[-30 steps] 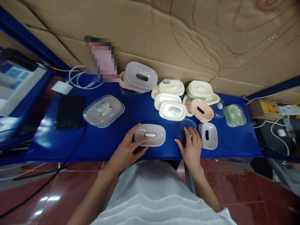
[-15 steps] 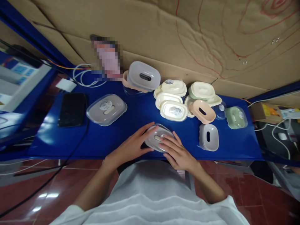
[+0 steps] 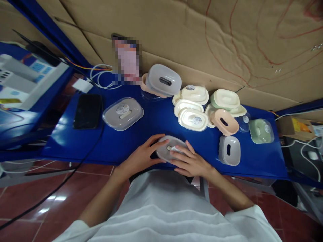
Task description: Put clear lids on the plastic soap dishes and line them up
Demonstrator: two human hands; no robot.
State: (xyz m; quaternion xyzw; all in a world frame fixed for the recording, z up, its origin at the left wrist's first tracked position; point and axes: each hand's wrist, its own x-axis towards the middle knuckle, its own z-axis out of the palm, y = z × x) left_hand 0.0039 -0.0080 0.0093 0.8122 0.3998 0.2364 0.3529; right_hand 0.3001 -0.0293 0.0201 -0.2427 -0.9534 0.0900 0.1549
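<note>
At the table's front edge, a grey oval box that looks like a soap box [image 3: 163, 152] lies between my hands. It has a clear lid, a pale oblong piece and a round label. My left hand [image 3: 141, 155] clasps its left end, with the index finger on top and the thumb at the near side. My right hand [image 3: 193, 162] grips the right end, its spread fingers lying over the lid and partly covering the label. Right of it stands a small grey slotted tray [image 3: 235, 153]. Beyond my left hand sits a larger grey lidded box [image 3: 114, 117].
Cream boxes [image 3: 186, 122] are piled mid-table, beside a peach slotted tray [image 3: 231, 127]. A green lidded box [image 3: 257, 134] sits far right. At the back, a grey slotted tray [image 3: 153, 75] rests on a peach one. A black phone-like slab [image 3: 87, 112] and cable lie left.
The camera has turned a little, so the table's contents sit farther right in the picture. Both hands remain on the grey box, and my right fingers have shifted slightly.
</note>
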